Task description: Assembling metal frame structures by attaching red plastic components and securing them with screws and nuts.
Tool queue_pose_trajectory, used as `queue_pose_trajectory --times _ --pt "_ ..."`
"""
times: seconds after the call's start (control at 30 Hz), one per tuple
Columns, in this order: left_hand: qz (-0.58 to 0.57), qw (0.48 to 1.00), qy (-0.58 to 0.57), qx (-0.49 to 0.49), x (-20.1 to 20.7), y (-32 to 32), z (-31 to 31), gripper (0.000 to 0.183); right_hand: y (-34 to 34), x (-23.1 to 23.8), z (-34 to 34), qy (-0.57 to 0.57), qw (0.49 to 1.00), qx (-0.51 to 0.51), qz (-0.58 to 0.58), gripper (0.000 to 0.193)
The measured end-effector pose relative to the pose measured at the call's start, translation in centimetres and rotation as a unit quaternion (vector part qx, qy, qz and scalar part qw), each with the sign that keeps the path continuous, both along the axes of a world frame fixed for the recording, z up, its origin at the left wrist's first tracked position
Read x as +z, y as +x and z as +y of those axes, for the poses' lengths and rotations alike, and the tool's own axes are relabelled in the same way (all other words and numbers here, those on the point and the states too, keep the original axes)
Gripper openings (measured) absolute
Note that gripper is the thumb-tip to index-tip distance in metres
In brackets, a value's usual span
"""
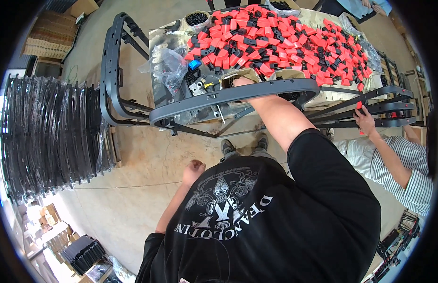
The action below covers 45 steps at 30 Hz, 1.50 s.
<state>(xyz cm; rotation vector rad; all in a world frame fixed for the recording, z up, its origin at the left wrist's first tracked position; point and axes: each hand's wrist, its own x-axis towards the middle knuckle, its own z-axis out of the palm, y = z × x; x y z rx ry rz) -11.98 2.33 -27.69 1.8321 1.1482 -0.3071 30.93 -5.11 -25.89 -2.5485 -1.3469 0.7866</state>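
My right hand (242, 82) reaches over the bar of a black metal frame (205, 100) and down into an open box (251, 74) holding small black parts. The fingers are hidden inside the box, so their grip does not show. Low beside my body, away from the table, my left hand (194, 170) is curled closed; whatever may be inside it is hidden. A large heap of red and black plastic pieces (271, 42) covers the table beyond the frame. Pliers with yellow grips (210, 86) and metal tools lie left of the box.
A co-worker's hand (365, 121) holds a red piece by another black frame (388, 123) at the right. More frames (116, 70) stand to the left. Wrapped black frames (51, 137) are stacked at far left. A clear plastic bag (171, 68) and a black-filled tub (197, 20) sit on the table.
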Motion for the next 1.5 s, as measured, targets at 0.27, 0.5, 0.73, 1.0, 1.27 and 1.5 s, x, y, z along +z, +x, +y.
queue_pose_trajectory --times 0.27,0.5,0.73,1.0,1.27,1.5 --pt "-0.002 0.987 -0.105 0.125 -2.2 -3.5 -2.1 0.037 2.0 -2.8 -1.2 0.026 0.997 -0.057 0.053 0.038" --pt "0.055 0.996 -0.056 0.049 0.1 -0.7 -1.8 0.035 2.6 -4.7 -1.0 0.021 0.997 -0.061 0.046 0.039" --pt "0.050 0.996 -0.069 0.022 1.3 0.4 -0.2 0.040 2.6 -4.1 -0.3 0.010 0.995 -0.087 0.057 0.036" --pt "0.100 0.994 -0.036 -0.034 0.9 3.5 2.7 0.033 2.0 -3.7 -2.4 0.262 0.854 -0.291 0.343 0.014" --pt "0.001 0.984 -0.170 -0.059 -3.1 5.0 5.4 0.023 -2.0 1.9 -7.7 0.374 0.267 -0.433 0.775 0.008" --pt "0.022 0.983 -0.116 -0.138 1.7 8.8 3.2 0.026 -3.0 2.6 -9.1 0.350 0.421 -0.439 0.712 0.023"
